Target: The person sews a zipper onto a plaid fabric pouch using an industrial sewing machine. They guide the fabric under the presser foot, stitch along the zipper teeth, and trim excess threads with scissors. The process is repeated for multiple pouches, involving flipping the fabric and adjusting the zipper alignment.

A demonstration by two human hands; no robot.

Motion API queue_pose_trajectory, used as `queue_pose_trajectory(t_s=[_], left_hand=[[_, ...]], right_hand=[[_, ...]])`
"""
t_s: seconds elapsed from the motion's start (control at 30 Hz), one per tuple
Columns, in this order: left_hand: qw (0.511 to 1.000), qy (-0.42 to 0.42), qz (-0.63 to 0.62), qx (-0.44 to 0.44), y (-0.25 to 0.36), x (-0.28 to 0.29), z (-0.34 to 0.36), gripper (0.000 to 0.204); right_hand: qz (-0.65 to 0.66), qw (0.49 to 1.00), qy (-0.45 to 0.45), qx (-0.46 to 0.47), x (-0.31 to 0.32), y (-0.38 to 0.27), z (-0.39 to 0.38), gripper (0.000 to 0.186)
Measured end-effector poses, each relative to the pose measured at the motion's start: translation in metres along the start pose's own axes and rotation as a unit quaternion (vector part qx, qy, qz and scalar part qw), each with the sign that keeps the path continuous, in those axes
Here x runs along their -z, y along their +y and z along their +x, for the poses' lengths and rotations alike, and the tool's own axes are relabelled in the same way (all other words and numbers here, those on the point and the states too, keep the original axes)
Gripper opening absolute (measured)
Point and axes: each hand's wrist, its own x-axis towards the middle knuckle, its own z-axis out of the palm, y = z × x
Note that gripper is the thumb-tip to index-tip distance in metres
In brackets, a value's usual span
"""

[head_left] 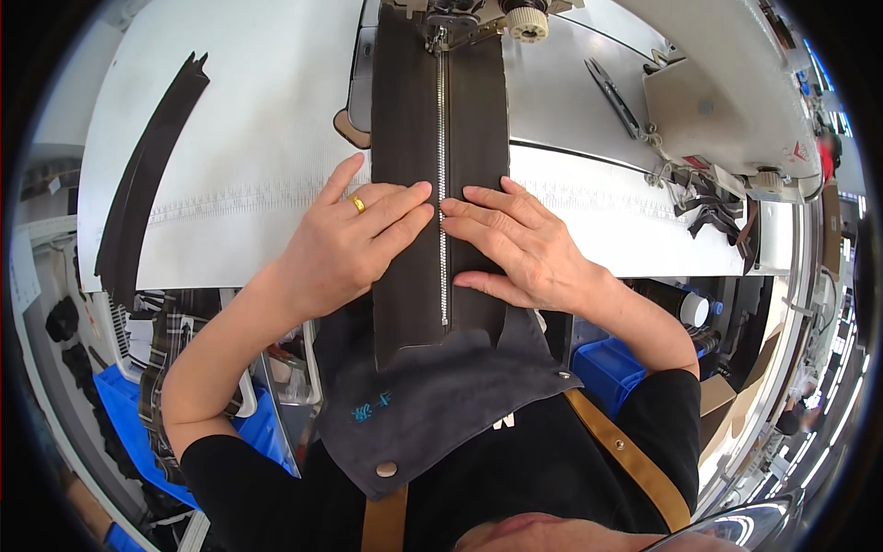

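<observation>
Nearest the camera, a dark leather panel (460, 166) with a silver zipper (442, 184) down its middle hangs over the near edge of the white desk (248, 138) and runs up to the sewing machine (736, 101) at the far edge. Both hands lie flat, gripping nothing: left hand (354, 235) pressing left of the zipper, right hand (520, 244) right of it, while dark strips (152, 175) lie near the desk's left edge

Small red triangular warning label (798, 150) on the white sewing machine housing (736, 101), upper right of frame. No packages or screens visible.
</observation>
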Motion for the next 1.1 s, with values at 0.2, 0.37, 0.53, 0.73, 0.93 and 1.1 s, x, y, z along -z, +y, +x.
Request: queue_pose_trajectory(t_s=[0.2,0.37,0.53,0.73,0.93,1.1], left_hand=[[0.995,-0.071,-0.054,-0.046,-0.032,0.009,0.009,0.032],[0.99,0.09,0.097,0.051,-0.062,-0.02,0.045,0.024],[0.99,0.085,0.085,0.075,-0.071,-0.024,0.056,0.03],[0.998,0.051,-0.002,0.03,-0.078,-0.024,0.074,0.032],[0.999,0.049,-0.023,-0.002,-0.086,-0.024,0.087,0.038],[0.992,0.093,0.077,-0.035,-0.079,-0.029,0.087,0.027]], right_hand=[[-0.017,1.0,0.001,0.011,-0.008,0.005,-0.007,0.051],[0.023,0.999,-0.02,-0.011,0.001,0.0,-0.001,0.048],[0.033,0.999,0.011,-0.024,-0.004,-0.004,-0.002,0.048],[0.029,0.999,0.001,-0.016,-0.005,-0.003,-0.002,0.047],[0.047,0.999,0.01,-0.022,-0.007,-0.002,-0.004,0.047],[0.046,0.999,0.012,-0.02,-0.006,-0.003,-0.002,0.047]])
